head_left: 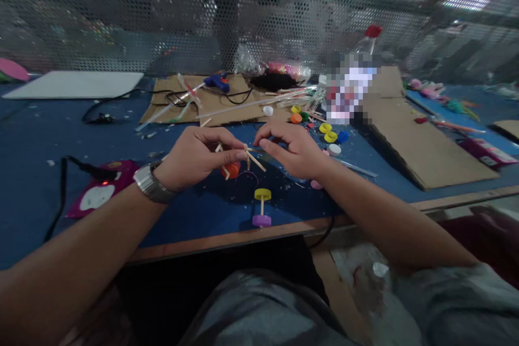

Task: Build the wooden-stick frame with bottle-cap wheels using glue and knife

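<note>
My left hand (198,157), with a metal watch at the wrist, pinches a small frame of thin wooden sticks (256,161) between thumb and fingertips. Sticks poke out on both sides of the fingers. Close to the right-hand end of the frame, my right hand (290,146) has its thumb and forefinger pressed together; what they hold, if anything, is too small to tell. An orange bottle cap (231,170) shows just below my left fingers, partly hidden. Nearer the table edge is a stick axle (262,206) with a yellow cap (263,194) and a purple cap (261,220) on its ends.
A blue glue gun (218,82) lies on cardboard (227,111) at the back. Loose caps (330,136) and a bottle (352,81) are to the right, beside a large cardboard piece (430,140). At left sit a purple box (103,189) with a plugged cable and a white board (77,84).
</note>
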`<state>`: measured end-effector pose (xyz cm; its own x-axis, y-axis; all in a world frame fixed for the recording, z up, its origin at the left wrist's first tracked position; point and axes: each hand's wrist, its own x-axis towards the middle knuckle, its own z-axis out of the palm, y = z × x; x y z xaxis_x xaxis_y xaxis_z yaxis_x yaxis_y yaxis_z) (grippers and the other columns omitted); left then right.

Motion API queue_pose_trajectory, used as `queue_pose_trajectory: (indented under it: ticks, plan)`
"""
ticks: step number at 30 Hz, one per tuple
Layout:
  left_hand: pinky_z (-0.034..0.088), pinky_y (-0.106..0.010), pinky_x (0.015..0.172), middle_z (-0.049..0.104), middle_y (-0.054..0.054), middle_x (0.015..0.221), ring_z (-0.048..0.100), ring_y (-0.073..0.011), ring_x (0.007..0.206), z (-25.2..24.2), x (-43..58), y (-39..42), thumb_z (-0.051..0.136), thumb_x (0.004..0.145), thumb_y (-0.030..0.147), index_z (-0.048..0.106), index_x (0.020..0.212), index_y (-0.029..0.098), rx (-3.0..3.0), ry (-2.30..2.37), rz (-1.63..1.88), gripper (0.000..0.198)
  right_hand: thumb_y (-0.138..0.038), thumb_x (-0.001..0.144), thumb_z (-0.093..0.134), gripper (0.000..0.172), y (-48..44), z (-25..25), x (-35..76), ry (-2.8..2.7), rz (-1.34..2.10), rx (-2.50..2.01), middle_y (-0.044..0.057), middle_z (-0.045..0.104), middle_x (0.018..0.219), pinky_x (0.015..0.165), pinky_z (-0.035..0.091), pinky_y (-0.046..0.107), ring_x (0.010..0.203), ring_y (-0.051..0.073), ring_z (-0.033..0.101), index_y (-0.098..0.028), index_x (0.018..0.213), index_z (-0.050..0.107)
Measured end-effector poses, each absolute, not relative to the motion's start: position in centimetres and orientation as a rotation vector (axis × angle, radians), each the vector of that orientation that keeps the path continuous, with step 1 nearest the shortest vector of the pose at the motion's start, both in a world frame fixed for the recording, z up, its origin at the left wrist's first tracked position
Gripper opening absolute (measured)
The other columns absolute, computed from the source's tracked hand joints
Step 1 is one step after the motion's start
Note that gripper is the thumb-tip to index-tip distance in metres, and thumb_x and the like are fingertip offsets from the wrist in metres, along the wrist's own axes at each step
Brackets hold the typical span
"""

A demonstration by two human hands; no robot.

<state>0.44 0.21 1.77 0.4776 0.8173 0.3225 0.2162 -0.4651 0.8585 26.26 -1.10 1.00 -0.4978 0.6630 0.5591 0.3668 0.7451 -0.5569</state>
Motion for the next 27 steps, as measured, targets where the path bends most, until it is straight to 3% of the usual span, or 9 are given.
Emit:
queue_pose_trajectory:
  ticks: [16, 27]
  plan:
    - [0.046, -0.029, 0.061, 0.086, -0.009, 0.088, 0.068, -0.0178, 0.069, 0.9, 0.4, 0.7, 0.092, 0.078, 0.053, 0.091, 0.093, 0.019, 1.963, 1.17, 0.771, 0.037, -0.031, 0.105, 0.062, 0.015, -0.4, 0.6, 26.5, -2.114, 0.467, -0.861, 0.005, 0.076, 0.098, 0.083, 0.051, 0.034, 0.089, 0.019, 0.067, -0.021, 0.099, 0.071]
    - [0.046, -0.027, 0.061, 0.083, -0.007, 0.08, 0.065, -0.0156, 0.066, 1.3, 0.3, 0.5, 0.093, 0.078, 0.055, 0.091, 0.094, 0.02, 1.934, 1.168, 0.797, 0.039, -0.034, 0.105, 0.058, 0.02, -0.3, 0.7, 26.6, -2.113, 0.485, -0.92, 0.005, 0.076, 0.095, 0.082, 0.049, 0.034, 0.087, 0.019, 0.066, -0.021, 0.096, 0.07]
